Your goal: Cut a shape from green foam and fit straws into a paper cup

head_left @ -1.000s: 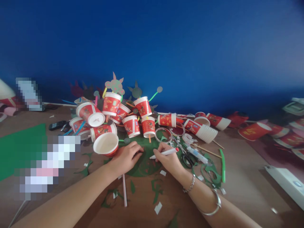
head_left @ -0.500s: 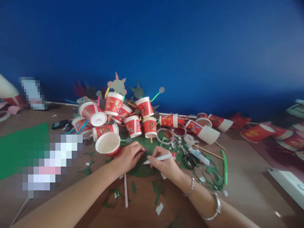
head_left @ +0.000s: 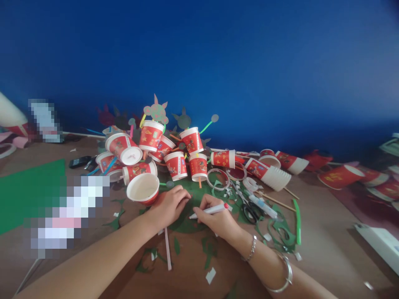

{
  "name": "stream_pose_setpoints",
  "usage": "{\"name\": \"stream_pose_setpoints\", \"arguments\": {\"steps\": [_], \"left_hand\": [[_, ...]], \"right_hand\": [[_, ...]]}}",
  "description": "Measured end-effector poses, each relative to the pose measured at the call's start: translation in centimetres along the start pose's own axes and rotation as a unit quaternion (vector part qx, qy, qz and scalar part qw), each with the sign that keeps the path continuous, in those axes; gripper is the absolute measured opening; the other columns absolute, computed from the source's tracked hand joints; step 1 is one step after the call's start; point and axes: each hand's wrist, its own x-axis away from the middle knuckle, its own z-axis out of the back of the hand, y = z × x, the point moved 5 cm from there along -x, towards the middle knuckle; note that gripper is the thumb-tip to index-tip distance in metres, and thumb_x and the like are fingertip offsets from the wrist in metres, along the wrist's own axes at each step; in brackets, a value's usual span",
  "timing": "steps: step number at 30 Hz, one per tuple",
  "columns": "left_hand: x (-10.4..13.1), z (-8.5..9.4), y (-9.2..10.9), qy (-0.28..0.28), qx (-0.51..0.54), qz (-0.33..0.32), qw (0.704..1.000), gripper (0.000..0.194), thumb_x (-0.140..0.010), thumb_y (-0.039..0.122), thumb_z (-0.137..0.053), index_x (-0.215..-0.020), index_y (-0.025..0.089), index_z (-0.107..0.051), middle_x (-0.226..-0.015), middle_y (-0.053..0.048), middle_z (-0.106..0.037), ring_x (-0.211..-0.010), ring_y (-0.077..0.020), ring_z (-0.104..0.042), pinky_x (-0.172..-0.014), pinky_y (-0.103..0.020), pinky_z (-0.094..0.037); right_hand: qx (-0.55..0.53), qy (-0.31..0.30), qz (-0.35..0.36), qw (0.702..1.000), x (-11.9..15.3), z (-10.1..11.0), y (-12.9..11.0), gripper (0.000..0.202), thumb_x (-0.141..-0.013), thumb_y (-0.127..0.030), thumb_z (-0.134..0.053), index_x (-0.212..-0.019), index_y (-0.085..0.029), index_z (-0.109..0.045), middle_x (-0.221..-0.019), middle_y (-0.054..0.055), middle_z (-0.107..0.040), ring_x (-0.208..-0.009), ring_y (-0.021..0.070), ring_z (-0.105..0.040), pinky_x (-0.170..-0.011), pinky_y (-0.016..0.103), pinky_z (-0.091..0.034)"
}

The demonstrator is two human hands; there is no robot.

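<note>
Right hand (head_left: 220, 218): fingers closed on a white marker with a red end (head_left: 212, 210), tip low over the paper.
Left hand (head_left: 170, 205): fingers loosely bent at the paper; whether they pinch anything, cannot tell.
Green paper piece (head_left: 187, 226): flat on the brown wooden bench (head_left: 190, 286), beneath both hands.
Marker work: apparently drawing; tip contact is unclear.
Next stroke: calls for light tip pressure and a steady sheet.
Black-handled metal scissors (head_left: 248, 212): beside the right hand, untouched.

Two hands (head_left: 170, 204), one marker (head_left: 211, 209) (red-ended), two bracelets (head_left: 289, 275).
</note>
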Motion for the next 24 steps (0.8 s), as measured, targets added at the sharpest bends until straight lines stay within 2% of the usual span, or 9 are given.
{"name": "stream_pose_setpoints", "arguments": {"steps": [24], "left_hand": [[-0.02,0.1,0.14,0.006,0.003,0.004,1.0,0.015,-0.087,0.018,-0.046,-0.092,0.021,-0.061,-0.092,-0.004,-0.062,-0.081,-0.0166,-0.063,-0.071,-0.026,-0.049]], "right_hand": [[0.014,0.006,-0.002,1.0,0.15,0.05,-0.64,0.023,-0.071,-0.028,-0.061,-0.056,-0.02,-0.046,-0.048,-0.004,-0.058,-0.044,0.0095,-0.05,-0.041,0.018,-0.034]]}}
